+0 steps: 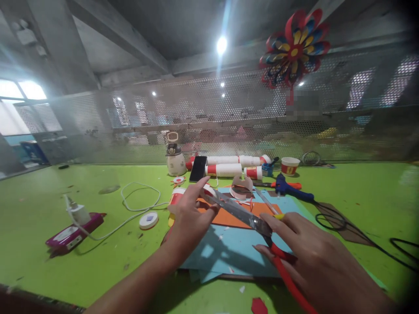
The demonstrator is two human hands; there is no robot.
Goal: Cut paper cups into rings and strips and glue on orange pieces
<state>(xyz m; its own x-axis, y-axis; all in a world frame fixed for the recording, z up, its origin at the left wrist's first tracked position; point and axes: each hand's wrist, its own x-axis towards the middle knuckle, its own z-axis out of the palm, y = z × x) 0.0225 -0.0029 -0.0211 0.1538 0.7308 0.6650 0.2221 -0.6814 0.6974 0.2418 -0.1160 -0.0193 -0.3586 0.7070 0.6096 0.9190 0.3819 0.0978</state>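
Red-handled scissors [242, 212] are in my right hand [304, 248], its fingers closed round the handles. The blades point up and left to a small white paper piece [209, 192]. That piece is pinched between the thumb and fingers of my left hand [193, 213]. Beneath both hands lie light blue sheets [229, 257] with an orange sheet [237, 218] on them. A curled, cut white paper cup piece [241, 187] sits just beyond the blades.
Behind are a phone [198, 169], stacked cups [225, 169], a bottle [176, 161] and a standing cup [290, 166]. A blue glue gun [293, 188] lies right with its cord. A purple power strip [75, 233] and white cable are left, near a white lid [149, 220].
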